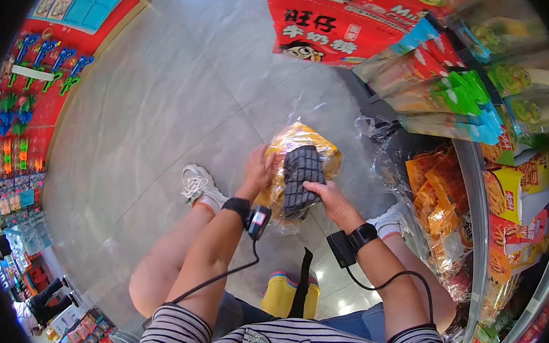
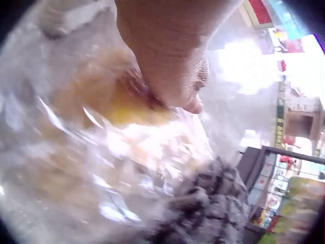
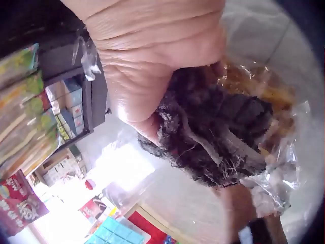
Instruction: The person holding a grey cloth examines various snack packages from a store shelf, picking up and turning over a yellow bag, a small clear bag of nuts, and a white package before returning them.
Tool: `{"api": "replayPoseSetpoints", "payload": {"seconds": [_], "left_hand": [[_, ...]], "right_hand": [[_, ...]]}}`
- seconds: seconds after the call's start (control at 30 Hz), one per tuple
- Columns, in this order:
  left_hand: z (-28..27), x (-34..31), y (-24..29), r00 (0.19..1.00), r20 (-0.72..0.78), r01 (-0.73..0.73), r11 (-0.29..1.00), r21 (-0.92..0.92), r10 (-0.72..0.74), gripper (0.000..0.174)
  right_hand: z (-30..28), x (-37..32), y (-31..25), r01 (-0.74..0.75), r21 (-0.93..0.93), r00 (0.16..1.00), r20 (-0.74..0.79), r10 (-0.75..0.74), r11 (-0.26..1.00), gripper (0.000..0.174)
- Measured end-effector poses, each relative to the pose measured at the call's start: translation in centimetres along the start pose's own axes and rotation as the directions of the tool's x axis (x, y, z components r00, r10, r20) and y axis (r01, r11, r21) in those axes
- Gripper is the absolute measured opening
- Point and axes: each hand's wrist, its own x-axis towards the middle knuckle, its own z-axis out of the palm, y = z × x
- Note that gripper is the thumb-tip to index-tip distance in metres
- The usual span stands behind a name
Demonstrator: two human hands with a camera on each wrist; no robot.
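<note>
A dark grey checked cloth (image 1: 302,181), folded over, is in my right hand (image 1: 333,200), the thumb lying across its edge. Frayed threads hang from the cloth (image 3: 218,132) in the right wrist view. Behind it is a yellow package (image 1: 314,137) in crinkled clear plastic, partly covered by the cloth. My left hand (image 1: 260,171) grips this package at its left side; in the left wrist view the thumb of the left hand (image 2: 172,66) lies against the shiny plastic (image 2: 152,147). The fingers behind the package are hidden.
Shelves of snack bags (image 1: 509,198) stand close on my right, with hanging packets (image 1: 435,88) and a large red bag (image 1: 340,24) above. Toys hang on a red wall (image 1: 40,138) at the left. Between my shoes is grey tiled floor (image 1: 153,103); a yellow item (image 1: 278,298) is below.
</note>
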Motion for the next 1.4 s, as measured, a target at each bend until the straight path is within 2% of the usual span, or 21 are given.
{"api": "replayPoseSetpoints", "payload": {"seconds": [0.03, 0.1, 0.13, 0.17, 0.2, 0.3, 0.4, 0.43, 0.53, 0.63, 0.73, 0.77, 0.87, 0.9, 0.93, 1.17, 1.27, 1.3, 1.4], "left_hand": [[-0.7, -2.0, -0.5, 0.993, -0.107, -0.033, 0.989, 0.141, 0.049, 0.045], [-1.1, -5.7, -2.4, 0.979, -0.184, 0.131, 0.958, 0.257, -0.084, 0.048], [-0.9, -6.8, -3.8, 0.966, -0.097, 0.242, 0.97, 0.034, -0.238, 0.05], [-0.5, -7.6, -5.1, 0.931, 0.023, 0.363, 0.914, -0.18, -0.365, 0.052], [0.0, -8.0, -6.2, 0.876, 0.165, 0.481, 0.797, -0.366, -0.453, 0.054], [-0.7, -7.9, -4.1, 0.863, 0.122, 0.496, 0.773, -0.396, -0.49, 0.059], [-1.9, -6.5, -3.3, 0.817, 0.498, 0.53, 0.72, -0.448, -0.291, 0.061], [-4.8, -6.0, 0.1, 0.596, 0.664, 0.7, 0.698, -0.153, -0.452, 0.063], [-5.3, -5.8, 2.6, 0.51, 0.756, 0.705, 0.703, -0.095, -0.409, 0.061], [-4.3, -7.5, 4.0, 0.576, 0.775, 0.788, 0.428, -0.443, -0.26, 0.052], [-4.6, -10.0, 5.3, 0.509, 0.842, 0.847, 0.275, -0.454, -0.178, 0.043], [-5.7, -11.1, 6.7, 0.473, 0.856, 0.871, 0.259, -0.418, -0.209, 0.04], [-6.1, -13.5, 7.3, 0.509, 0.843, 0.847, 0.279, -0.453, -0.174, 0.039], [-5.9, -14.3, 7.4, 0.573, 0.807, 0.807, 0.262, -0.528, -0.139, 0.038], [-6.4, -14.9, 8.5, 0.602, 0.789, 0.784, 0.276, -0.556, -0.119, 0.037], [-10.3, -18.1, 13.9, 0.742, 0.671, 0.652, 0.253, -0.715, -0.017, 0.035], [-12.1, -19.8, 14.8, 0.704, 0.705, 0.69, 0.156, -0.707, 0.083, 0.035], [-12.6, -20.1, 14.7, 0.662, 0.74, 0.727, 0.14, -0.672, 0.119, 0.036], [-13.6, -21.8, 15.6, 0.705, 0.704, 0.688, 0.162, -0.708, 0.087, 0.037]], "right_hand": [[-0.3, 0.4, 0.5, 0.004, 0.059, 1.0, -0.028, -0.003, 0.998, 0.032], [-0.1, 0.2, 0.7, 0.037, 0.133, 0.997, -0.078, -0.026, 0.99, 0.032], [-0.1, 0.3, 1.1, 0.057, 0.124, 0.994, -0.1, -0.044, 0.991, 0.032], [-0.2, 0.4, 1.6, 0.076, 0.111, 0.991, -0.122, -0.062, 0.991, 0.032], [-0.2, 0.6, 2.0, 0.097, 0.098, 0.986, -0.143, -0.082, 0.99, 0.033], [0.4, 0.4, 3.4, 0.193, 0.105, 0.933, -0.327, -0.15, 0.976, 0.032], [-0.3, -0.9, 4.1, 0.147, 0.293, 0.938, -0.345, -0.039, 0.945, 0.032], [-0.7, -1.3, 3.9, 0.144, 0.346, 0.952, -0.304, -0.034, 0.927, 0.032], [-2.2, -2.6, 3.7, 0.114, 0.459, 0.98, -0.198, -0.023, 0.881, 0.031], [-2.7, -3.4, 4.4, 0.076, 0.481, 0.987, -0.164, 0.004, 0.873, 0.031], [-2.2, -5.8, 4.4, 0.067, 0.485, 0.989, -0.147, 0.005, 0.872, 0.028], [-3.0, -5.8, 5.4, 0.093, 0.418, 0.99, -0.132, -0.041, 0.904, 0.027], [-2.9, -7.9, 5.4, 0.134, 0.314, 0.988, -0.118, -0.102, 0.94, 0.026], [-2.3, -9.4, 4.4, 0.114, 0.351, 0.989, -0.128, -0.073, 0.929, 0.027], [-1.5, -10.9, 3.4, 0.092, 0.387, 0.99, -0.135, -0.042, 0.917, 0.028], [1.4, -17.5, 1.0, 0.316, 0.398, 0.949, -0.145, -0.281, 0.861, 0.027], [3.0, -19.5, 0.8, 0.34, 0.399, 0.94, -0.149, -0.305, 0.852, 0.024], [3.2, -20.1, 0.8, 0.323, 0.403, 0.946, -0.14, -0.291, 0.856, 0.024], [3.8, -21.7, 0.2, 0.282, 0.422, 0.958, -0.081, -0.274, 0.861, 0.023]]}}
